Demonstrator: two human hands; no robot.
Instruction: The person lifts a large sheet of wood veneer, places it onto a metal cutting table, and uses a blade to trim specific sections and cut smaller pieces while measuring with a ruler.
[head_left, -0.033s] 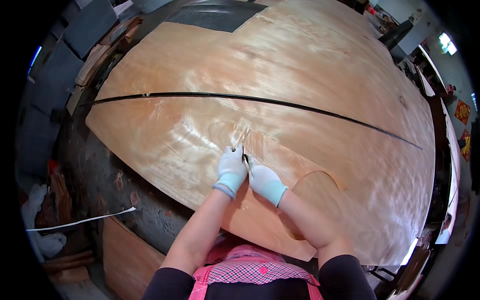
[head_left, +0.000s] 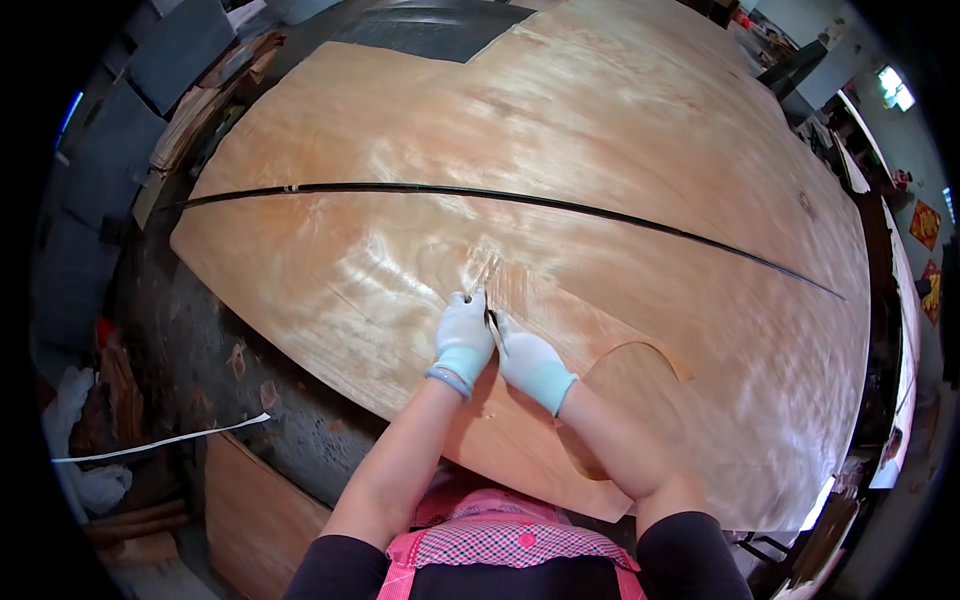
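Note:
A wide sheet of thin wood veneer (head_left: 640,130) covers most of the table. On its near part lies a smaller, redder veneer piece (head_left: 510,440) with a ragged, splintered patch at its upper end. My left hand (head_left: 464,330), in a white glove with a pale blue cuff, is closed at that patch. My right hand (head_left: 528,362), gloved alike, is closed beside it, almost touching. A thin pale strip and a small dark bit show between the hands; the fingers hide what they are. To the right of my hands, a curved-edged veneer patch (head_left: 635,385) lies partly under my right forearm.
A long thin black rod (head_left: 520,198) lies across the sheet beyond my hands. The dark table surface (head_left: 290,400) shows at the left, with veneer scraps on it. A white strip (head_left: 170,442) hangs at lower left near another veneer panel (head_left: 255,515). Stacked sheets (head_left: 190,125) stand far left.

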